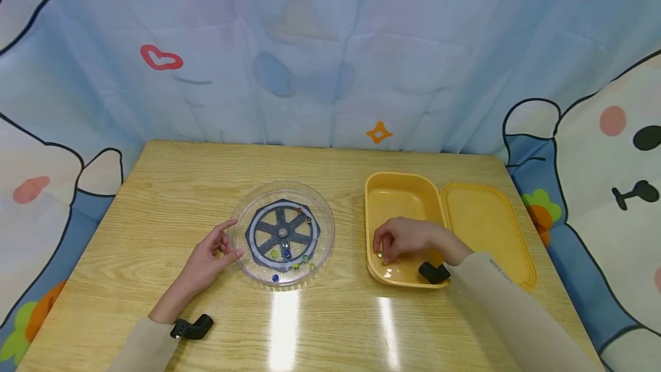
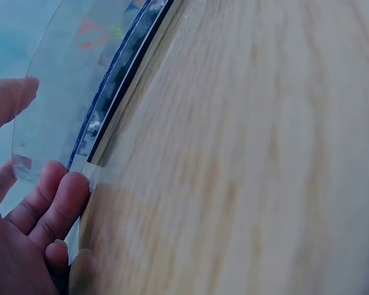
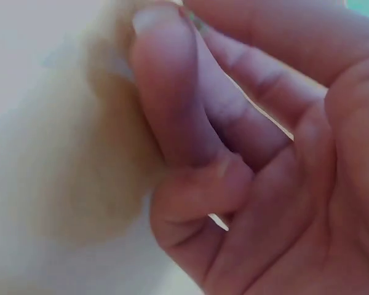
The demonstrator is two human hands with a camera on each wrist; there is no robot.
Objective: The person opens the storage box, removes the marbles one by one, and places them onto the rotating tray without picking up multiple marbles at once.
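A clear round dish point(image 1: 326, 234) with a dark, spoked hexagonal pattern in its middle holds several small glass marbles, such as a blue marble point(image 1: 275, 278). My left hand point(image 1: 209, 257) touches the dish's left rim with index finger and thumb spread apart, the other fingers loosely curled. Inside a yellow rectangular container point(image 1: 403, 188), my right hand point(image 1: 408, 237) reaches down and pinches a yellow-green marble point(image 1: 380, 254). In the right wrist view the fingertips come together, and only a small green bit shows between them.
A flat yellow lid point(image 1: 485, 228) lies against the container's right side. All this sits on a light wooden table point(image 1: 186, 182). A printed blue cloth point(image 1: 310, 102) hangs behind the table and along its sides.
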